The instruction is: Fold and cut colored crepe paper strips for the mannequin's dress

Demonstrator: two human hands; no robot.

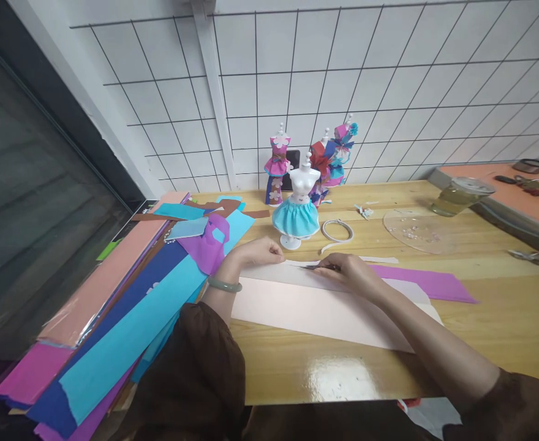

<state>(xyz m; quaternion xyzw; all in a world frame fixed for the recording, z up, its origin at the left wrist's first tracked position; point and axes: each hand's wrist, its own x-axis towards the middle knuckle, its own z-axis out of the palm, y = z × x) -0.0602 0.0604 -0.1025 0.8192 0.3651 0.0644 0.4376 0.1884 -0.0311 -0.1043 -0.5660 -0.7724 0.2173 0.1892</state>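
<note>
My left hand (264, 251), with a green bangle at the wrist, pinches the far edge of a white crepe paper sheet (315, 304). The sheet lies folded on the table, its upper layer greyer in shade. In my right hand (350, 277) is a pair of scissors (308, 267). Their blades point left along the sheet's far edge, close to my left fingers; the handles are mostly hidden in my grip. A thin white strip (382, 260) lies beyond my right hand. Just behind the sheet stands a small white mannequin (304, 181) in a turquoise skirt (296, 217).
Colored crepe paper (127, 327) is piled at the left. Several dressed mannequins (278, 162) stand by the tiled wall. A coiled white cord (338, 231), a clear round plate (411, 233) and a cup of yellowish liquid (460, 196) are farther right. Purple paper (428, 283) lies under the white sheet.
</note>
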